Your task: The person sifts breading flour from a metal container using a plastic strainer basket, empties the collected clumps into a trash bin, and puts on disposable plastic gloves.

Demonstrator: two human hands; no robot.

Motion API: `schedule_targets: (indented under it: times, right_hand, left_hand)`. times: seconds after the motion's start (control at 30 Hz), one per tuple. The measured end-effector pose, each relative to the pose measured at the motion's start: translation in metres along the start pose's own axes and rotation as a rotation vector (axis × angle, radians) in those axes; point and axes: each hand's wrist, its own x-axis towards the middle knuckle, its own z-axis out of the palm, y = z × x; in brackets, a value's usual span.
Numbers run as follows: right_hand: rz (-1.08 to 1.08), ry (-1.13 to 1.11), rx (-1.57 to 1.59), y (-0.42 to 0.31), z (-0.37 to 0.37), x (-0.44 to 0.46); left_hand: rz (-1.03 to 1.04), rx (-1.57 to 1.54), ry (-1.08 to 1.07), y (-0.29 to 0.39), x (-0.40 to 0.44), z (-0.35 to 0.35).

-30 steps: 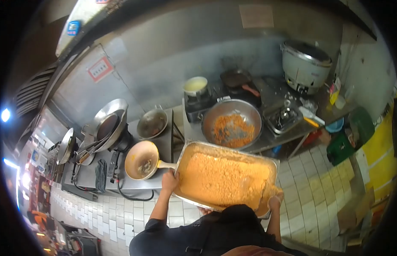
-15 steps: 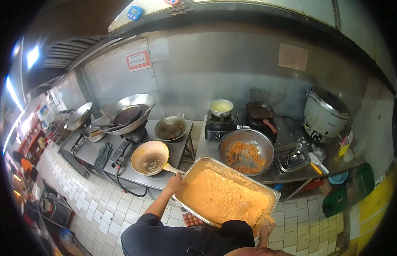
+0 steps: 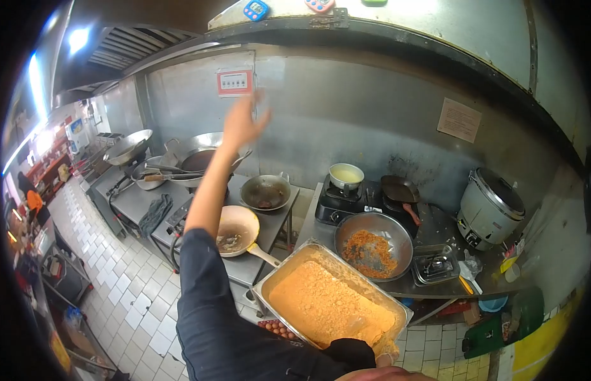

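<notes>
My left hand [image 3: 245, 120] is raised in front of the metal wall with its fingers apart and nothing in it. At the bottom, my right hand [image 3: 384, 360] is mostly hidden at the near right corner of a metal tray [image 3: 406, 315]. Orange-yellow crumbly powder [image 3: 327, 298] fills much of that tray. Beyond the tray's far edge sits a steel bowl [image 3: 397, 236] with orange crumbs [image 3: 366, 249]. A cream pan [image 3: 252, 223] lies left of the tray, its handle pointing towards the tray and its left side hidden behind my forearm.
Woks [image 3: 127, 147] stand on the left counter, with a dark cloth [image 3: 157, 214]. A small pot [image 3: 346, 173] is on a black stove, near a large cooker [image 3: 489, 213]. Eggs [image 3: 278, 327] show below the tray. A green bin [image 3: 521, 317] stands at the right.
My left hand has let go of the tray's left side and risen up over the counter. The view has swung, and the tray appears tilted further down to the right.
</notes>
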Motion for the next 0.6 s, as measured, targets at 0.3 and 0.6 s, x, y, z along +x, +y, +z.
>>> schedule_targets:
  times: [0.3,0.6]
  right_hand:
    - [0.014,-0.040,-0.061,0.004,0.007,-0.002]
    - [0.012,-0.071,-0.096,0.018,0.016,-0.006]
  left_hand:
    - [-0.206,0.236,0.174,-0.039,0.194,0.009]
    - [-0.196,0.310,0.161,-0.028,0.178,0.011]
